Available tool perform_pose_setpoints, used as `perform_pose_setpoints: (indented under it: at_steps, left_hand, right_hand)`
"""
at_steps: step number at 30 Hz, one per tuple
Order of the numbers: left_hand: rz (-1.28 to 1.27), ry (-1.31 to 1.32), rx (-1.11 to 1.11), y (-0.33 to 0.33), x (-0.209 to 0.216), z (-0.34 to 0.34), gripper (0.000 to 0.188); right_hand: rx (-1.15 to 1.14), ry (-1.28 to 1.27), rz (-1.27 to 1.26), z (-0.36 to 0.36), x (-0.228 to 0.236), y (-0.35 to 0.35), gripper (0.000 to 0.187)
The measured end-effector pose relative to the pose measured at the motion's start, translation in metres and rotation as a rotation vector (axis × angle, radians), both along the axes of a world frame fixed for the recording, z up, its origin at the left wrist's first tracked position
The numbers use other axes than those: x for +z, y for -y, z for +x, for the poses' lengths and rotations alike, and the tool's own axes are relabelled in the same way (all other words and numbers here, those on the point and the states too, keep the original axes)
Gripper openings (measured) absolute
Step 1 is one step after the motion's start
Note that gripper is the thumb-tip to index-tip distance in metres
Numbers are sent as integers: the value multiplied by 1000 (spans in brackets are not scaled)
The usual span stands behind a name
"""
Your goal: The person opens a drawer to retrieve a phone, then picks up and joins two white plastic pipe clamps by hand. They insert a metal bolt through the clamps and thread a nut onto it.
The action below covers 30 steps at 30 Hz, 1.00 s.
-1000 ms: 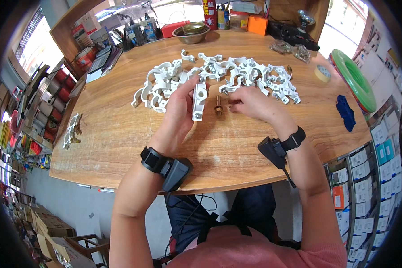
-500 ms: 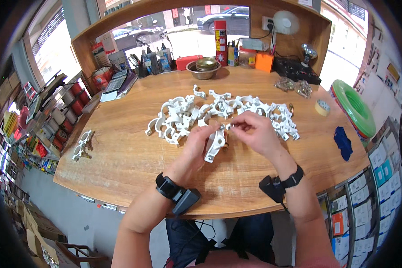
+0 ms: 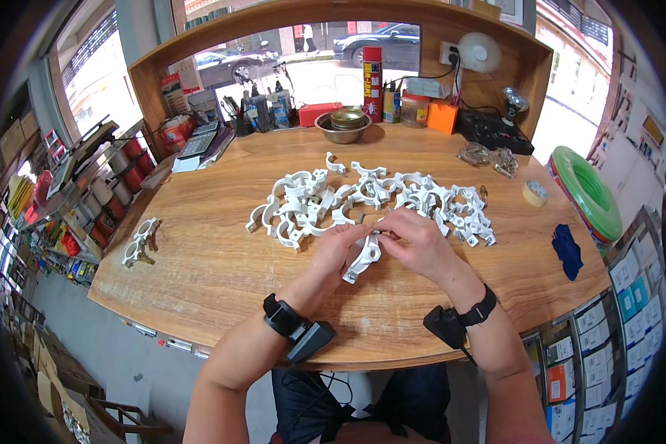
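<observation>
White clamp juts from the gripping left fingers; right fingers at its far end, their grip unclear

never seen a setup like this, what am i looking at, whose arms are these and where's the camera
No robot here: these are a person's own bare arms, with black devices strapped at the wrists. Every picture comes from one wide fisheye camera on that person's head, looking down, so straight edges bend near the rim.

The left hand holds a white clamp. The right hand has its fingertips at the clamp's upper end; any small part there is hard to make out.

On the wooden desk lie many similar clamps, with metal bowls behind and a tape roll to the right.
</observation>
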<state>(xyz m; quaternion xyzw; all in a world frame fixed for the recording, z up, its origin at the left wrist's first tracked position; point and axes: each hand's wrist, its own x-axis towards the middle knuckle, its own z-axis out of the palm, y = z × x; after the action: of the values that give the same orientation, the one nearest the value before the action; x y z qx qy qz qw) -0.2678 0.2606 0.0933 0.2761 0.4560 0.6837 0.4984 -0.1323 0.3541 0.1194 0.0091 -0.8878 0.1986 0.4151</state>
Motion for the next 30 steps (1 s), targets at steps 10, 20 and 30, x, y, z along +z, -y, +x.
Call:
perform_pose_setpoints:
  at_steps: [10,20,30]
  left_hand:
    - [-8,0,-40,-1,-4,-2,16]
    - [-5,-75,-200,0,-4,-7,19]
    - [-57,56,-59,4,4,4,17]
  right_hand:
    - [21,6,22,-1,-3,-1,12]
    - [174,289,-980,2,2,-4,12]
    - [9,94,-195,4,-1,0,15]
